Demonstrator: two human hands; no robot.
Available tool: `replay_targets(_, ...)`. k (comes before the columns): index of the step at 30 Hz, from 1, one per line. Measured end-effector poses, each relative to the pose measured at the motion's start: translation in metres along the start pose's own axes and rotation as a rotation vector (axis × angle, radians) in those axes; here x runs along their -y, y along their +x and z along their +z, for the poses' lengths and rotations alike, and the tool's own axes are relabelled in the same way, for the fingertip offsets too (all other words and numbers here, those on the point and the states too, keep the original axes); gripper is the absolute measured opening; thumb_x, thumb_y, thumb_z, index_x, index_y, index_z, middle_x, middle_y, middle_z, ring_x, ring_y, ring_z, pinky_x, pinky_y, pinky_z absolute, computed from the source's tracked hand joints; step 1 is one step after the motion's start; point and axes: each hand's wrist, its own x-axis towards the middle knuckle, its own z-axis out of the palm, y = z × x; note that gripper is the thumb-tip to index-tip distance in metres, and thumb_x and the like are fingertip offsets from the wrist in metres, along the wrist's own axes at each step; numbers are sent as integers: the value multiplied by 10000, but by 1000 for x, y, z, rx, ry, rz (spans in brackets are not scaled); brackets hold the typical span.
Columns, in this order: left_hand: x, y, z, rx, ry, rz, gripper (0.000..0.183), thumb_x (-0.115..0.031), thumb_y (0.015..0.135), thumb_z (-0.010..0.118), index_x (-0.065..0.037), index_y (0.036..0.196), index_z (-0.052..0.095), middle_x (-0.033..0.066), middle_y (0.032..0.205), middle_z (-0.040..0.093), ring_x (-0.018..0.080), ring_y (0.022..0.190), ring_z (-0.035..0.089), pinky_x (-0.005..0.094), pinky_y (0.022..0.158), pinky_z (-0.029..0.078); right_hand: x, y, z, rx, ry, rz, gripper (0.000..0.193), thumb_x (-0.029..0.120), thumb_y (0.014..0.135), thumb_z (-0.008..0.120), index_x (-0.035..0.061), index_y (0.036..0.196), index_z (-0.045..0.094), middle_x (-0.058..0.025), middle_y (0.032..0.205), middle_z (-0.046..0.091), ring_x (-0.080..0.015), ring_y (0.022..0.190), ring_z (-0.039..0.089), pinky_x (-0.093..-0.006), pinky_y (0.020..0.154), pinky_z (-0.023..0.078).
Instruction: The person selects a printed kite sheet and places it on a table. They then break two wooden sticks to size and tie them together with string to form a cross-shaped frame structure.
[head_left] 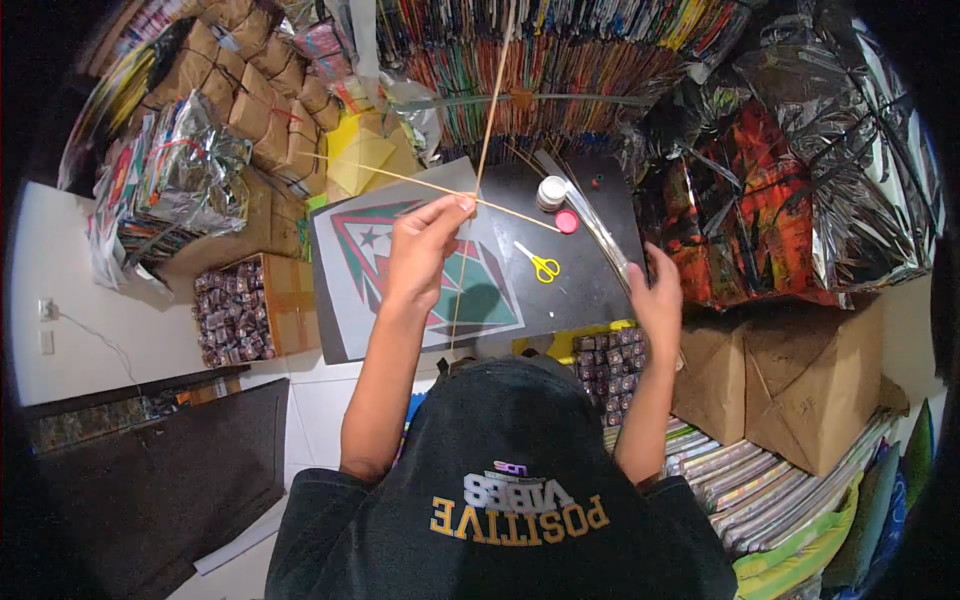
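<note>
My left hand (430, 240) pinches two thin bamboo sticks (497, 95) where they cross, above the table. One stick points nearly upright, and the other slants from upper left to lower right. Beneath them lies a pale sheet (350, 310) with a red, green and black pattern and a star. My right hand (657, 300) is at the table's right edge, thumb and fingers apart, beside the end of a bundle of long thin strips (597, 228). Whether it touches the strips I cannot tell. Yellow-handled scissors (546, 268), a white jar (551, 193) and a pink-red lid (567, 221) lie between my hands.
The dark tabletop (585, 295) has tightly packed colourful stacks (540, 60) behind it. At left stands an open cardboard box (290, 305) of small wrapped pieces. Shiny plastic-wrapped bundles (745, 200) and brown paper packages (800, 380) crowd the right side.
</note>
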Motion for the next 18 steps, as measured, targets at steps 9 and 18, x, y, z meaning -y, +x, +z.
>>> replay_targets(9, 3, -13, 28, 144, 35, -40, 214, -159, 899, 741, -10, 1053, 748, 0, 878, 694, 34, 667, 484, 223, 601, 364, 121, -21, 52, 773, 1008, -6, 352, 83, 985, 586, -11, 1323, 568, -70, 1131, 629, -161, 1111, 597, -314, 1011, 450)
replay_targets(18, 0, -22, 22, 60, -86, -95, 173, -162, 915, 721, -27, 1023, 740, 14, 926, 678, 96, 830, 605, 330, 787, 574, 115, -3, 35, 622, 915, 63, 136, 117, 1010, 567, 40, 1083, 653, 78, 838, 543, -1, 713, 444, -194, 629, 359)
